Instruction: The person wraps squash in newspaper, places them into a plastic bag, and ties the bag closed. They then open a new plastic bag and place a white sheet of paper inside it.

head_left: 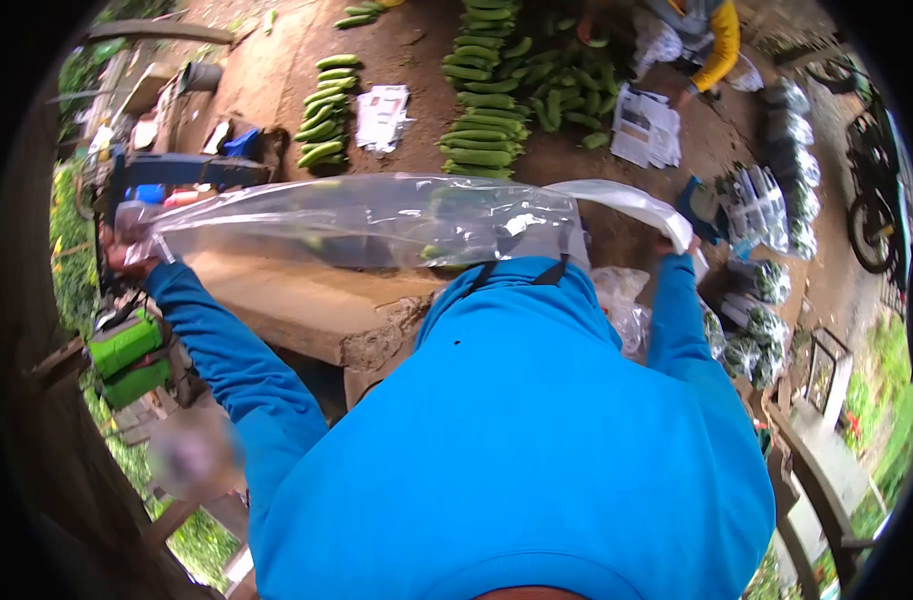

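Note:
A long clear plastic bag [376, 215] is stretched sideways across the front of my body. At the far left my left hand [126, 258] is closed on its gathered end. On the right, my right hand [673, 246] grips the end of a whitish plastic strip [626, 200] that joins the bag's right side. Some green shapes show through the clear plastic. Beyond the bag, long green vegetables [481, 100] lie in stacked rows on the brown ground, with a shorter row [328, 110] to their left.
Newspaper sheets [381, 118] lie between the rows, more [646, 127] beside a person in yellow sleeves [718, 50]. Packed plastic bags [761, 320] line the right side. A wooden surface [296, 290] lies under the bag; a green bag [126, 350] sits at left.

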Action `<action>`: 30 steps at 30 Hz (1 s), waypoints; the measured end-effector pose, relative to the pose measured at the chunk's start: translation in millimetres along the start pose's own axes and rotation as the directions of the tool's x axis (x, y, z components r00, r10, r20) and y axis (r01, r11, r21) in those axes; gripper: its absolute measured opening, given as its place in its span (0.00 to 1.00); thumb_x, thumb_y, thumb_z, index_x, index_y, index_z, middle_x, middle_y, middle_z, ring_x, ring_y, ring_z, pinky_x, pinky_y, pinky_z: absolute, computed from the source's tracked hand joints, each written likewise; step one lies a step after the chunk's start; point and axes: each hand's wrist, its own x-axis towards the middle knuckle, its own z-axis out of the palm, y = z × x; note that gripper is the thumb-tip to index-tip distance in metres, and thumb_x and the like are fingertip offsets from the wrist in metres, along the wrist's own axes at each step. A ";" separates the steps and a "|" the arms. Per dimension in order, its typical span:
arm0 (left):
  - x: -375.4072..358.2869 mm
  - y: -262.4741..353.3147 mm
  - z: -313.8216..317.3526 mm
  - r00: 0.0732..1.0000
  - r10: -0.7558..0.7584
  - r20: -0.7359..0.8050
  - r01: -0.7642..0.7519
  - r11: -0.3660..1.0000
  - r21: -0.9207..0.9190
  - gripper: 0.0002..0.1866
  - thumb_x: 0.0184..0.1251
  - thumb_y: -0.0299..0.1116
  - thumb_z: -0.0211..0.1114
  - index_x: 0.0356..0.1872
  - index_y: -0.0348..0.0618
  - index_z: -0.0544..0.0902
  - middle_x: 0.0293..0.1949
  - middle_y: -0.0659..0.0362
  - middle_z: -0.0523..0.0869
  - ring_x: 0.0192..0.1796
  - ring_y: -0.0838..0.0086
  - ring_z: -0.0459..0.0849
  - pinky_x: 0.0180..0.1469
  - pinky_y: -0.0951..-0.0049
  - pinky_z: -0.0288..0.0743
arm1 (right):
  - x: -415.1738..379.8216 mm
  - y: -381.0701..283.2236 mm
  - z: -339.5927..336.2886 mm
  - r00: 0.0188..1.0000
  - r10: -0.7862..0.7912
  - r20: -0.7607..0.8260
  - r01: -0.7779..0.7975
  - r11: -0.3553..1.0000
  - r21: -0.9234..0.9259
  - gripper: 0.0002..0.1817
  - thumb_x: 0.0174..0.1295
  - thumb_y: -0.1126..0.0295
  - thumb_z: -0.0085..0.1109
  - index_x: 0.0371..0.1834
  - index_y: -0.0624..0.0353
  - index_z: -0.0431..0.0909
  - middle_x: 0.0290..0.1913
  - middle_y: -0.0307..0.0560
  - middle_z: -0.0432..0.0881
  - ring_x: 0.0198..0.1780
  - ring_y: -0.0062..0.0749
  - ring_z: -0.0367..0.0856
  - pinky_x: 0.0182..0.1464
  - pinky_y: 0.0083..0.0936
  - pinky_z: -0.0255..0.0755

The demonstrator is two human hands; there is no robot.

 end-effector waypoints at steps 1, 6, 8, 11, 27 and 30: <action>-11.6 25.3 24.7 0.997 -0.067 -0.028 0.064 0.994 -0.089 0.21 0.56 0.36 0.59 0.46 0.31 0.79 0.42 0.43 0.83 0.38 0.56 0.85 0.40 0.56 0.82 | 3.3 -9.0 -16.7 0.984 -0.120 0.130 0.158 0.926 -0.343 0.26 0.50 0.47 0.52 0.47 0.51 0.78 0.45 0.43 0.82 0.46 0.40 0.81 0.50 0.35 0.75; -122.6 56.1 123.8 0.829 -0.541 0.138 0.509 0.834 0.211 0.08 0.52 0.35 0.63 0.34 0.50 0.81 0.31 0.65 0.82 0.28 0.72 0.80 0.26 0.75 0.73 | 6.1 -8.5 2.4 0.984 -0.037 -0.172 -0.037 0.913 -0.406 0.16 0.51 0.61 0.59 0.40 0.59 0.75 0.36 0.47 0.79 0.43 0.39 0.79 0.48 0.45 0.75; -146.5 46.7 135.7 0.816 -0.562 0.132 0.505 0.806 0.309 0.04 0.55 0.35 0.63 0.32 0.56 0.81 0.22 0.71 0.75 0.20 0.83 0.70 0.19 0.82 0.61 | -38.7 14.7 49.6 0.950 -0.087 -0.301 -0.031 0.930 -0.366 0.13 0.49 0.66 0.61 0.35 0.61 0.74 0.34 0.46 0.78 0.36 0.41 0.80 0.41 0.44 0.77; -152.3 31.2 124.4 0.686 -0.707 0.175 0.620 0.693 0.369 0.01 0.58 0.37 0.62 0.30 0.57 0.78 0.19 0.72 0.70 0.17 0.85 0.67 0.18 0.84 0.58 | -42.4 45.3 60.9 0.920 -0.241 -0.308 0.041 0.842 -0.538 0.16 0.50 0.66 0.59 0.39 0.67 0.75 0.37 0.47 0.78 0.33 0.37 0.78 0.37 0.38 0.76; -220.6 44.6 126.8 0.841 -0.530 -0.108 0.437 0.549 0.713 0.08 0.65 0.36 0.58 0.40 0.47 0.80 0.38 0.67 0.81 0.40 0.86 0.76 0.38 0.83 0.67 | 112.8 127.9 20.6 0.980 -0.158 -0.122 -0.048 0.409 -0.911 0.23 0.48 0.61 0.60 0.32 0.77 0.78 0.32 0.47 0.79 0.30 0.31 0.73 0.33 0.30 0.69; -228.1 43.0 127.4 0.853 -0.518 -0.058 0.384 0.549 0.743 0.07 0.66 0.36 0.59 0.39 0.46 0.79 0.36 0.68 0.80 0.39 0.86 0.76 0.37 0.84 0.67 | 132.4 139.9 21.4 0.980 -0.145 -0.137 -0.062 0.430 -0.901 0.22 0.48 0.61 0.61 0.34 0.76 0.77 0.31 0.47 0.78 0.31 0.30 0.73 0.33 0.30 0.70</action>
